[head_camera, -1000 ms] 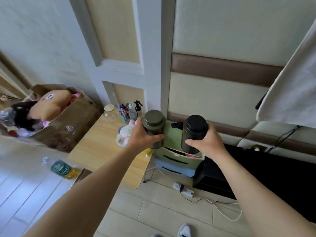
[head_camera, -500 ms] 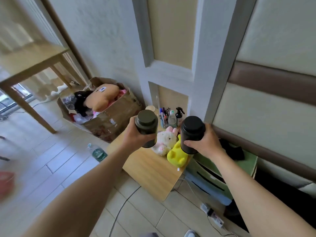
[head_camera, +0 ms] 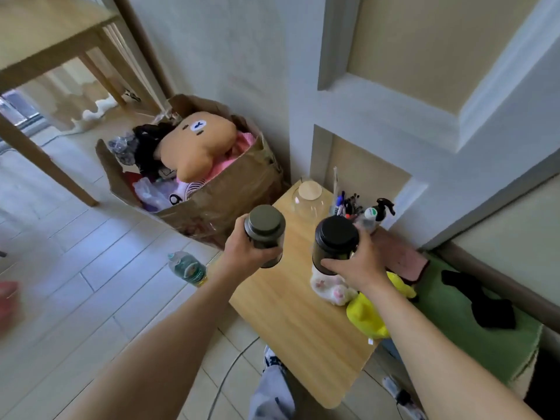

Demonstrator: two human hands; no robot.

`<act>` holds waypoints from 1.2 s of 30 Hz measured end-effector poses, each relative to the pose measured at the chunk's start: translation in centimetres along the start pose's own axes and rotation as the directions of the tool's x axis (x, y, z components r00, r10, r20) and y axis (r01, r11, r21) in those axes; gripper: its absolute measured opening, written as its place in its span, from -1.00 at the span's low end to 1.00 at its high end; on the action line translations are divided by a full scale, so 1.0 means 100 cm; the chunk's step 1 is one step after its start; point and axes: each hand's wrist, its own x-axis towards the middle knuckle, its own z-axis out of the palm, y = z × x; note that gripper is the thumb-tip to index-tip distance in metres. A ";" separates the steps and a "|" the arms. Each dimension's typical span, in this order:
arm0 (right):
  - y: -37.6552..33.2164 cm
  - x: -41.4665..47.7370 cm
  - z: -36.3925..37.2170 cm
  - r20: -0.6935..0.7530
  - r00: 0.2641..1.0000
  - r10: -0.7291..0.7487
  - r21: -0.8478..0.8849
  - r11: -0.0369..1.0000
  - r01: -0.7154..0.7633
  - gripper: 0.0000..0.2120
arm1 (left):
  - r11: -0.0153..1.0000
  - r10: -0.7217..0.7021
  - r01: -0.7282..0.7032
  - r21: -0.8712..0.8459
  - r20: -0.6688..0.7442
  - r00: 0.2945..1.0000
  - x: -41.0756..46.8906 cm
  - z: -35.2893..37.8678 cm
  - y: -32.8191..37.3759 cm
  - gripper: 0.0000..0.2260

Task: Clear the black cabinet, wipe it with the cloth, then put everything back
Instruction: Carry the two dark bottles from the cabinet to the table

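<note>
My left hand [head_camera: 247, 253] grips a dark jar with an olive-grey lid [head_camera: 266, 227], held upright above the left edge of a small wooden table [head_camera: 291, 322]. My right hand [head_camera: 356, 268] grips a second dark jar with a black lid [head_camera: 335, 241], upright over the table's middle. A pink cloth [head_camera: 397, 256] lies at the table's right edge. The black cabinet shows only as a dark sliver [head_camera: 545, 386] at the lower right corner.
On the table stand a glass jar [head_camera: 309, 197], pens [head_camera: 347, 204], a spray bottle [head_camera: 380, 209], a white plush [head_camera: 331, 287] and a yellow plush [head_camera: 365, 316]. A green drawer unit [head_camera: 472, 338] stands right. A cardboard box [head_camera: 236, 192] and plastic bottle [head_camera: 188, 268] sit left.
My view has swung left, away from the black cabinet, and both hands have carried the two jars over the wooden table.
</note>
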 end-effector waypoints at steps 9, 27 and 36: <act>0.055 0.113 0.118 -0.088 0.968 0.236 -0.018 0.971 -0.238 -0.19 | 0.996 -0.087 0.083 0.042 0.117 0.989 0.131 0.023 -0.107 -0.21; 0.116 0.149 0.182 -0.107 0.933 0.343 -0.070 0.934 -0.351 -0.20 | 0.994 -0.082 0.070 0.085 0.137 0.987 0.177 0.059 -0.176 -0.26; 0.126 0.148 0.195 -0.124 0.936 0.329 -0.061 0.939 -0.338 -0.18 | 0.997 -0.048 0.041 0.065 0.112 0.993 0.176 0.062 -0.189 -0.25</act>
